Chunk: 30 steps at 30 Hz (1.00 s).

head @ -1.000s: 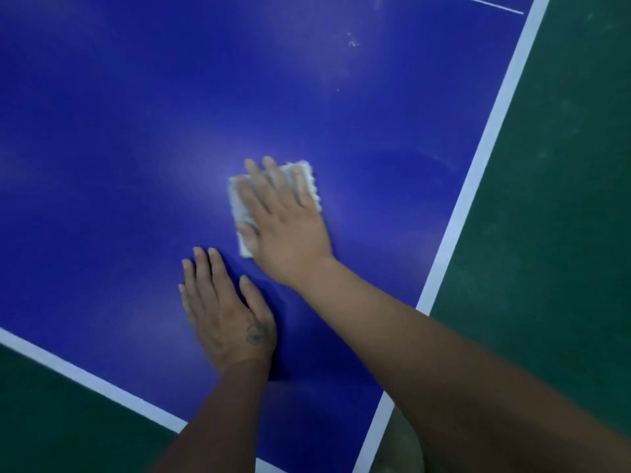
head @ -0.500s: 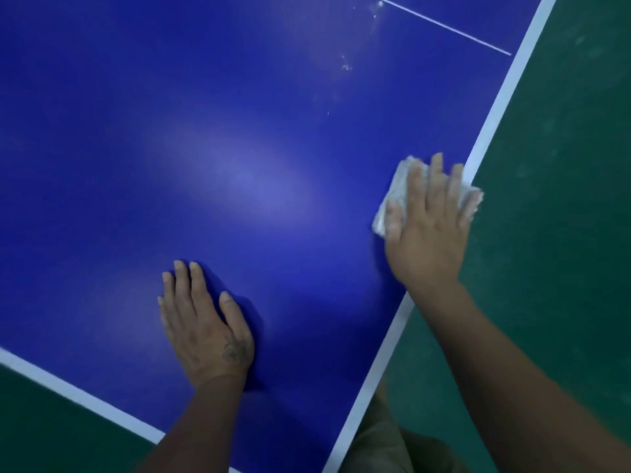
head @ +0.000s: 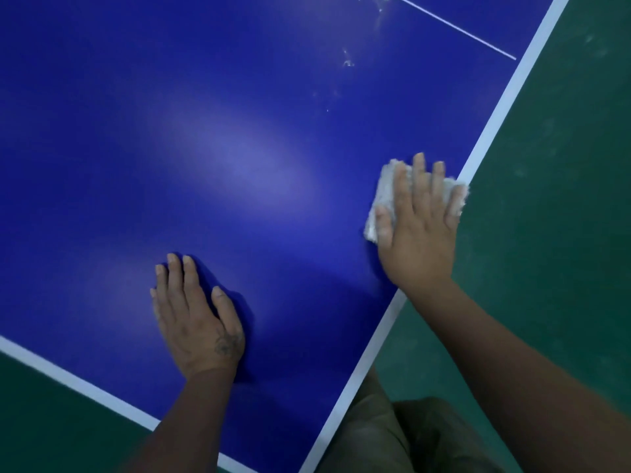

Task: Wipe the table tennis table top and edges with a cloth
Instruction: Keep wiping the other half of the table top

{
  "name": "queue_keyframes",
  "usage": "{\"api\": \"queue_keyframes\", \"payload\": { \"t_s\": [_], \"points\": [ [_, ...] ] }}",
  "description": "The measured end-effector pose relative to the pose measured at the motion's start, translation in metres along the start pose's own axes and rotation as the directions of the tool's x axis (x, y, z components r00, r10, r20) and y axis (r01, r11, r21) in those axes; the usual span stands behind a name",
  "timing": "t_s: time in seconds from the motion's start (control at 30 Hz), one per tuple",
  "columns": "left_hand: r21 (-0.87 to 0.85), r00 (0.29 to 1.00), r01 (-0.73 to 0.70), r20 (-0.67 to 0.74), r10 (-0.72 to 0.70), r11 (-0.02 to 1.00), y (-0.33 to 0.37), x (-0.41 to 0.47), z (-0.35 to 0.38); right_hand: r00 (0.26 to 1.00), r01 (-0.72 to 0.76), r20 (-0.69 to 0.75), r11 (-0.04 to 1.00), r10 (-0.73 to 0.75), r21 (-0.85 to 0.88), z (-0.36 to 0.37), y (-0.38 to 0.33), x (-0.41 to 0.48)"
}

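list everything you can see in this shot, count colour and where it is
table top: one, deep blue, fills most of the view
border stripes: two, white, along the right and near-left edges of the table, meeting at the bottom corner
thin line: one, white, top right, runs up to the right stripe
smudges: a few, whitish, on the blue near the top
cloth: one, white, at the right edge, partly over the stripe
floor: green, right side and lower left
trousers: olive-brown, bottom, beside the table corner
left hand: one, flat on the blue, lower centre
right hand: one, fingers straight, pressing the cloth
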State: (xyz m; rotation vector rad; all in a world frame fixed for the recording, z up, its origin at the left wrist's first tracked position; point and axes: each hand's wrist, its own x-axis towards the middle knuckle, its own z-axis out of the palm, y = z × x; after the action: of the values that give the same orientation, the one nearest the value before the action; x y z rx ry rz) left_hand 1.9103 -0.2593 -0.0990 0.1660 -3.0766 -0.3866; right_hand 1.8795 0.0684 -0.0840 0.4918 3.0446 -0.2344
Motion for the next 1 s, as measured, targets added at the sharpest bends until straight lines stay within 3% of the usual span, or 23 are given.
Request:
{"api": "queue_keyframes", "payload": {
  "t_s": [0.13, 0.33, 0.47, 0.57, 0.67, 0.73, 0.77, 0.8, 0.83, 0.9, 0.93, 1.0],
  "points": [
    [0.008, 1.0, 0.012, -0.004, -0.012, 1.0, 0.003, -0.001, 0.0, 0.944, 0.327, 0.024, 0.944, -0.328, 0.044, 0.003, -0.053, 0.013],
    [0.02, 1.0, 0.01, 0.01, -0.011, 1.0, -0.001, 0.0, 0.001, 0.907, 0.415, 0.059, 0.908, -0.418, 0.057, 0.005, -0.147, 0.117],
    [-0.023, 0.999, 0.051, 0.009, -0.051, 0.998, 0.022, 0.008, -0.002, 0.838, 0.543, 0.042, 0.839, -0.544, 0.019, 0.0, -0.119, 0.14],
    [-0.142, 0.998, -0.061, -0.001, 0.062, 0.988, 0.072, 0.033, 0.003, 0.903, 0.429, -0.027, 0.903, -0.429, -0.028, -0.002, -0.049, 0.118],
    [-0.23, 0.99, -0.137, -0.014, 0.137, 0.964, 0.133, 0.075, 0.018, 0.997, 0.037, -0.069, 0.998, -0.04, -0.046, -0.009, 0.024, 0.098],
    [-0.228, 0.992, -0.127, -0.016, 0.127, 0.965, 0.165, 0.102, 0.028, 0.979, -0.2, -0.04, 0.98, 0.2, 0.02, -0.015, 0.029, 0.092],
    [-0.198, 0.992, -0.124, -0.011, 0.124, 0.972, 0.176, 0.111, 0.033, 0.979, -0.201, -0.027, 0.979, 0.202, 0.023, -0.015, 0.022, 0.087],
    [-0.148, 0.992, -0.127, -0.006, 0.127, 0.981, 0.181, 0.118, 0.037, 0.995, -0.104, -0.011, 0.995, 0.104, 0.007, -0.013, 0.014, 0.08],
    [-0.097, 0.991, -0.131, -0.003, 0.131, 0.987, 0.184, 0.121, 0.04, 0.997, 0.077, 0.019, 0.997, -0.077, -0.001, -0.009, 0.012, 0.07],
    [-0.054, 0.992, -0.124, -0.014, 0.124, 0.991, 0.183, 0.12, 0.043, 0.918, 0.392, 0.07, 0.92, -0.391, -0.003, -0.008, 0.027, 0.062],
    [-0.055, 0.993, -0.118, -0.024, 0.117, 0.991, 0.183, 0.12, 0.043, 0.908, 0.415, 0.069, 0.91, -0.413, -0.011, -0.009, 0.038, 0.065],
    [-0.056, 0.994, -0.109, -0.031, 0.108, 0.992, 0.185, 0.12, 0.044, 0.984, 0.175, 0.027, 0.984, -0.174, -0.025, -0.013, 0.05, 0.076]
  ]
}}
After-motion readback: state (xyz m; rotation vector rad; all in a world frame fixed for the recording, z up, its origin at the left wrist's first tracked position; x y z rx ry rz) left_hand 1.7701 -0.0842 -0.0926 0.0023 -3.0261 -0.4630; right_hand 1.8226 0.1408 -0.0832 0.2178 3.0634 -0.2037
